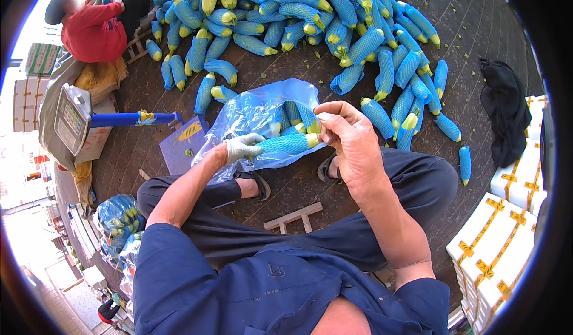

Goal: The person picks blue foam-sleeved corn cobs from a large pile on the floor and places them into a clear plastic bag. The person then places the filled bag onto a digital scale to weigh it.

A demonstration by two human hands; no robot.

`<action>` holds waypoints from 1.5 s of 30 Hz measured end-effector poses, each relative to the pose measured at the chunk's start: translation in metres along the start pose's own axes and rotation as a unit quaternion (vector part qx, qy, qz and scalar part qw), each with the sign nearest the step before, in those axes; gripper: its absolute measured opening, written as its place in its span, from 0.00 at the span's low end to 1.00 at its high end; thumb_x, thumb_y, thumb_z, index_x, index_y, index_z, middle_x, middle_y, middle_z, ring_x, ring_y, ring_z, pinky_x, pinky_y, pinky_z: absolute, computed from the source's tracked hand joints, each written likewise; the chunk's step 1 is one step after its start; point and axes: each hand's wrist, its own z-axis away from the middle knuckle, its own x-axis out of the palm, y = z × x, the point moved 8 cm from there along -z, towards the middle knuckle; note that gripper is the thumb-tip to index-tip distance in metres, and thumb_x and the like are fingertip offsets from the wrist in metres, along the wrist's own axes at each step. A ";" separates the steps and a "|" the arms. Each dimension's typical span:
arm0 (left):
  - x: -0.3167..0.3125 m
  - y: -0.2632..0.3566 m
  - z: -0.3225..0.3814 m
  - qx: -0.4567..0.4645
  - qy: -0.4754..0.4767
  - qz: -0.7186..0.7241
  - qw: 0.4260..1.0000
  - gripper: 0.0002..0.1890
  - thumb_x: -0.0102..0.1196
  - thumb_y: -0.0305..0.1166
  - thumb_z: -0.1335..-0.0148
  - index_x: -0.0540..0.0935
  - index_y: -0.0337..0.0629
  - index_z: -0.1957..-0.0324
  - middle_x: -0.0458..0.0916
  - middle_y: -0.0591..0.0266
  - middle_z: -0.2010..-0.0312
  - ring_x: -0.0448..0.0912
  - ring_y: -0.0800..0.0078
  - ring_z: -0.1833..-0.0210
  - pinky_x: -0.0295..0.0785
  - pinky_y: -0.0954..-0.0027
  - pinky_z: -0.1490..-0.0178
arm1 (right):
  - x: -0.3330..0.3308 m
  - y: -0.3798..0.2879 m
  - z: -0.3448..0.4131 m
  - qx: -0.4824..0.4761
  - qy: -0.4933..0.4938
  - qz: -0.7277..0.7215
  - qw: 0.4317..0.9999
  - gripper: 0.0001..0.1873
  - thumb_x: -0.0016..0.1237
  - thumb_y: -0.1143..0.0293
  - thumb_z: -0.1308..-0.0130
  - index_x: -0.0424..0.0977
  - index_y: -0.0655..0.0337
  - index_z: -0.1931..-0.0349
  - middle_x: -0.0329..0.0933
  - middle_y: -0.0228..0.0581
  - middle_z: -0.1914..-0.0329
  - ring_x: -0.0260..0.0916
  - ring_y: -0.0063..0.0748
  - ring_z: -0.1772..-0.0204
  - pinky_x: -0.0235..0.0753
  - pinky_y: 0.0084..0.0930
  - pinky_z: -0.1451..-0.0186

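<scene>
My left hand (pixel 243 148), in a pale glove, grips a zucchini in a blue foam net sleeve (pixel 286 144) by one end. The zucchini lies level at the opening of a clear bluish plastic bag (pixel 250 107), its bare yellow-green end towards my right hand. Bare and raised, my right hand (pixel 347 131) pinches the bag's rim between thumb and fingers. Several more sleeved zucchini (pixel 293 113) show through the plastic inside the bag. Beyond it, a large heap of zucchini in blue nets (pixel 286 13) covers the dark plank floor.
At left stands a scale with a display (pixel 71 119), a blue post and a platform (pixel 179 145). A person in red (pixel 96 30) sits upper left. Filled bags (pixel 120 218) lie lower left. White foam boxes (pixel 497 241) and a black cloth (pixel 506 111) are at right.
</scene>
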 end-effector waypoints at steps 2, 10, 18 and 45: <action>-0.005 0.000 0.005 -0.035 -0.018 -0.003 0.999 0.29 0.68 0.38 0.30 0.77 0.49 0.30 0.82 0.65 0.51 0.78 0.77 0.52 0.75 0.69 0.48 | -0.001 0.000 0.000 0.001 0.004 -0.008 1.000 0.06 0.54 0.74 0.25 0.82 0.64 0.53 0.78 0.28 0.68 0.71 0.18 0.67 0.73 0.20 0.56; 0.067 0.089 -0.014 0.146 0.229 -0.666 0.695 0.17 0.61 0.41 0.32 0.86 0.40 0.49 0.86 0.47 0.47 0.84 0.46 0.42 0.79 0.52 0.39 | 0.012 0.000 0.005 0.003 -0.017 -0.002 1.000 0.06 0.57 0.76 0.27 0.83 0.65 0.54 0.79 0.26 0.65 0.68 0.14 0.64 0.68 0.16 0.57; 0.104 0.075 -0.116 0.016 0.110 -0.650 0.751 0.47 0.65 0.63 0.44 0.75 0.37 0.32 0.78 0.43 0.33 0.77 0.48 0.30 0.65 0.51 0.25 | 0.037 0.000 0.011 0.025 -0.041 0.038 0.998 0.06 0.57 0.73 0.26 0.83 0.65 0.54 0.82 0.28 0.61 0.73 0.13 0.59 0.71 0.15 0.52; 0.078 0.061 -0.071 0.109 0.142 -0.522 0.834 0.37 0.46 0.67 0.26 0.83 0.43 0.40 0.86 0.41 0.44 0.81 0.41 0.39 0.75 0.47 0.36 | 0.035 0.002 -0.006 -0.005 -0.023 -0.001 1.000 0.06 0.56 0.77 0.28 0.83 0.66 0.55 0.79 0.28 0.67 0.66 0.15 0.67 0.67 0.16 0.60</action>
